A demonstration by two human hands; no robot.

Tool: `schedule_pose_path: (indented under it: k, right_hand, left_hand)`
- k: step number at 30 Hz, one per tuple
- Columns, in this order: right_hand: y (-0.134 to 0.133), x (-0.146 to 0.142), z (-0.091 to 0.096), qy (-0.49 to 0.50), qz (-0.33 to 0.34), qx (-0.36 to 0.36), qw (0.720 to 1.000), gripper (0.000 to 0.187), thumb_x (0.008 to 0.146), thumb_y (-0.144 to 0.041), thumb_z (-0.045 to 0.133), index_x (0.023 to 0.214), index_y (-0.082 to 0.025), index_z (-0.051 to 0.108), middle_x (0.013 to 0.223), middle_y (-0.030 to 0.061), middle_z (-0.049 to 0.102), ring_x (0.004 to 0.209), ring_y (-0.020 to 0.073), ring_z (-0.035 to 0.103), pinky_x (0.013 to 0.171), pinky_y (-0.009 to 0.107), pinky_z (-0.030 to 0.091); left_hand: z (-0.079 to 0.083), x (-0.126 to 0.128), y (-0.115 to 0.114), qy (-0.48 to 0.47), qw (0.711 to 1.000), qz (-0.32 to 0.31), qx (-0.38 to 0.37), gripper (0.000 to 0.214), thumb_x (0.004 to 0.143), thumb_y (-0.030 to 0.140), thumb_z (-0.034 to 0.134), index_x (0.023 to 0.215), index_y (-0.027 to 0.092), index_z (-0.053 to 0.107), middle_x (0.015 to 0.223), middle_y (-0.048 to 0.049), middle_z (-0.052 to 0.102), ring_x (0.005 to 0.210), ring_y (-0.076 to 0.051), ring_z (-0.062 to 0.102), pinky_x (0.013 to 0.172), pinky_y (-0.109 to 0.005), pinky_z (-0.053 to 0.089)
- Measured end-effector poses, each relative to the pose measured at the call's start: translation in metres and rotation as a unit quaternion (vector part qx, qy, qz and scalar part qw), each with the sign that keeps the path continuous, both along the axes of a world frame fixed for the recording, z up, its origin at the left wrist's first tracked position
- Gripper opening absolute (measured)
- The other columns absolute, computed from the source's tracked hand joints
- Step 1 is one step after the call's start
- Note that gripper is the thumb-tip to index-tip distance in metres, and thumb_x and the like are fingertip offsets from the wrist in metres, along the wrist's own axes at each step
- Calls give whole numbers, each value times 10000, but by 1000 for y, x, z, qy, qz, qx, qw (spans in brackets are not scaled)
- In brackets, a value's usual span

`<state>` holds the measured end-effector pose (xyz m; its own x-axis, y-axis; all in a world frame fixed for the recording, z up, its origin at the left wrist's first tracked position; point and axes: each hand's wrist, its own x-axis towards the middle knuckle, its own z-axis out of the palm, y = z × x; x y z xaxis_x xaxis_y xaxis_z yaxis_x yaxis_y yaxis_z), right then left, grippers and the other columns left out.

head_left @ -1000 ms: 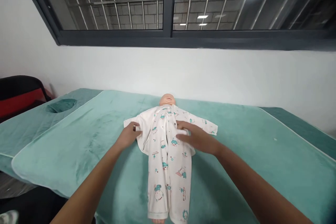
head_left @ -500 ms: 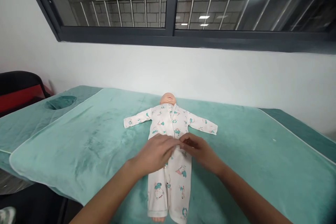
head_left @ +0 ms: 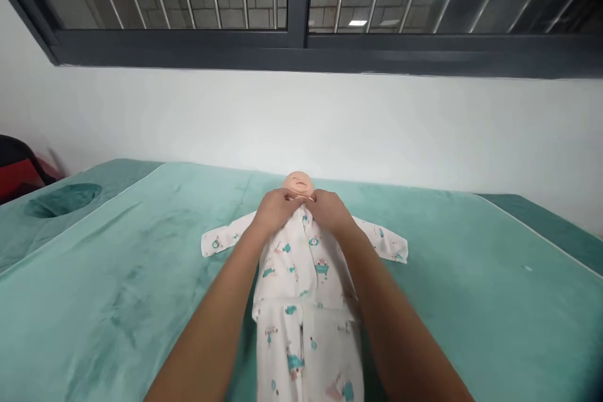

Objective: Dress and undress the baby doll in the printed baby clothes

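A baby doll [head_left: 298, 183] lies on its back, head toward the wall. It wears a white printed top [head_left: 301, 264] with long sleeves spread to both sides, and matching trousers [head_left: 306, 352] below. At the doll's neck, my left hand [head_left: 277, 208] pinches the left side of the top's collar. My right hand [head_left: 328, 208] grips the collar's other side, its fingertips close to those of the left. The hands cover the shoulders and part of the neckline. Both forearms pass over the doll's sides.
Green plush cover [head_left: 141, 276] spreads over the bed under the doll. A round face hole [head_left: 63, 200] is at the left end. Behind stands a white wall [head_left: 330, 122] below a dark-framed window [head_left: 301, 50]. A red and black chair [head_left: 21, 176] is at far left.
Both hands have moved up from the doll's waist to its collar, and now pinch the fabric there. The view has shifted closer to the doll.
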<state>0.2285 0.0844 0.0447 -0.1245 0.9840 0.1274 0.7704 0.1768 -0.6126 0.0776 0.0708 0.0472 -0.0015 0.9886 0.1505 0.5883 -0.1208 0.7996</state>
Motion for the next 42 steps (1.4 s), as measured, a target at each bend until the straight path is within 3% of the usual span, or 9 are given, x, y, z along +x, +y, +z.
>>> schedule_pose_path:
  k: [4, 8, 12, 16, 24, 28, 34, 42]
  right_hand:
    - [10, 5, -14, 109, 2, 9, 994, 310, 886, -420, 484, 665, -203, 499, 693, 7, 581, 672, 151, 489, 614, 260, 339]
    - [13, 0, -19, 254, -22, 8, 967, 310, 825, -486, 567, 712, -199, 580, 669, -14, 580, 640, 140, 475, 606, 259, 359]
    - [11, -8, -21, 316, -13, 2, 949, 281, 812, -471, 594, 789, -197, 650, 754, -4, 645, 686, 147, 522, 638, 262, 393]
    - [6, -8, -26, 345, -29, -1, 938, 220, 789, -407, 626, 809, -195, 680, 785, 1, 671, 714, 149, 552, 662, 262, 409]
    - [-3, -6, -32, 423, -47, -38, 904, 249, 747, -434, 686, 825, -199, 708, 702, 3, 650, 597, 130, 504, 562, 257, 406]
    - [-3, -5, -32, 436, -35, -29, 899, 213, 749, -404, 680, 800, -201, 719, 675, -6, 642, 578, 122, 493, 553, 254, 395]
    - [-2, -4, -32, 442, -28, -26, 896, 164, 748, -350, 665, 824, -229, 744, 761, -13, 694, 615, 121, 538, 604, 256, 434]
    - [-1, -4, -33, 440, 1, -21, 898, 222, 760, -374, 651, 877, -223, 765, 823, -1, 718, 747, 153, 611, 680, 263, 461]
  left_hand:
    - [-8, -1, 13, -36, 999, 3, 16, 157, 805, 301, 593, 738, 184, 673, 783, -31, 698, 695, -163, 598, 636, -269, 411]
    - [-5, 0, 15, -177, 984, 29, 5, 156, 810, 314, 588, 734, 189, 642, 624, 17, 602, 527, -109, 489, 538, -239, 383]
    - [4, 7, 11, -298, 953, 11, -54, 150, 800, 297, 601, 705, 181, 606, 567, 35, 533, 464, -83, 439, 464, -215, 340]
    - [4, 9, 8, -276, 958, -15, -69, 121, 791, 245, 585, 698, 170, 604, 602, 17, 580, 491, -81, 478, 479, -208, 353]
    - [3, 2, 9, -252, 961, -62, -96, 113, 783, 263, 586, 734, 164, 609, 645, -1, 592, 526, -85, 491, 497, -203, 363]
    - [0, 3, 10, -266, 958, -52, -92, 66, 744, 219, 591, 783, 166, 597, 636, 7, 589, 532, -87, 504, 521, -206, 393]
    - [-4, 5, 11, -287, 952, -59, -85, 147, 755, 292, 652, 793, 162, 595, 627, 16, 572, 536, -86, 497, 536, -212, 397]
    - [1, 6, 7, -281, 952, -61, -101, 166, 752, 311, 666, 758, 160, 597, 662, 11, 561, 574, -88, 493, 557, -217, 406]
